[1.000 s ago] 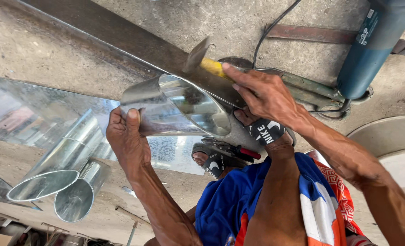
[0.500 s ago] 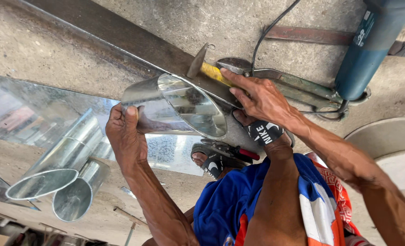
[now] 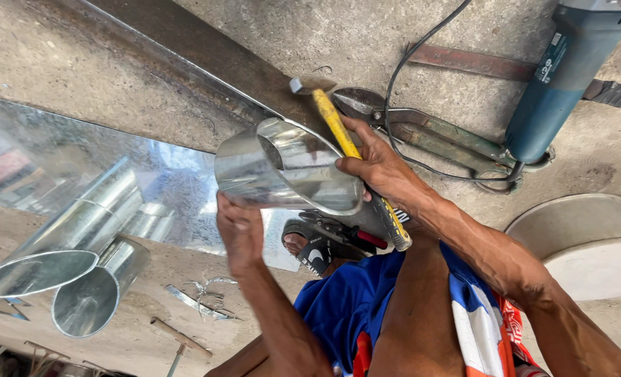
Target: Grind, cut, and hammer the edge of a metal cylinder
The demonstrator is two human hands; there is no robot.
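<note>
Gripping the sheet-metal tube (image 3: pixel 289 174), the left hand (image 3: pixel 241 227) was closed on its lower edge while the right hand (image 3: pixel 384 171) was wrapped around a yellow-handled hammer (image 3: pixel 345 150) and steadied the rim. It looked light, thin, easy to dent, and likely sharp-edged, so holding the body seemed safest.

Shiny silver metal tube (image 3: pixel 286 171), hammer (image 3: pixel 345 139) with a yellow handle (grey head), teal-blue grinder (image 3: pixel 558 77) on a black cord (image 3: pixel 408 77), dull green snips (image 3: pixel 429 129), shorts (image 3: pixel 394 307) blue with orange and white stripes.

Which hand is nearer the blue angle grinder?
Right. The right hand grips the yellow-handled hammer beside the sheet-metal tube, toward the blue angle grinder. The left hand holds the tube's far edge, farther away.
</note>
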